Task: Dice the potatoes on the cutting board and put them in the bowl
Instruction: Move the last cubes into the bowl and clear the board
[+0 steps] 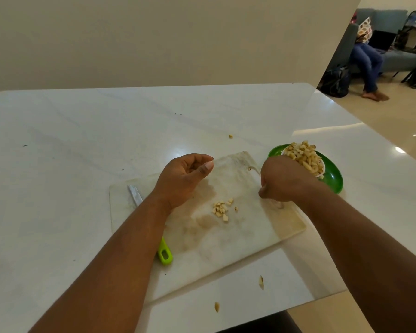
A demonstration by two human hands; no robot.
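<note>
Potato dice (222, 209) lie on the cutting board (238, 239) between the empty, loosely curled left hand (183, 179) and right hand (282, 180) gripping the heaped bowl (321, 170), whose overfull pile may spill if tilted.

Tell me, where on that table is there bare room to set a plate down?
Free: the wide table stretch beyond and left of the cutting board. Crowded: the board, with the knife, potato dice and both hands, and the right edge by the heaped bowl on its green plate.
</note>
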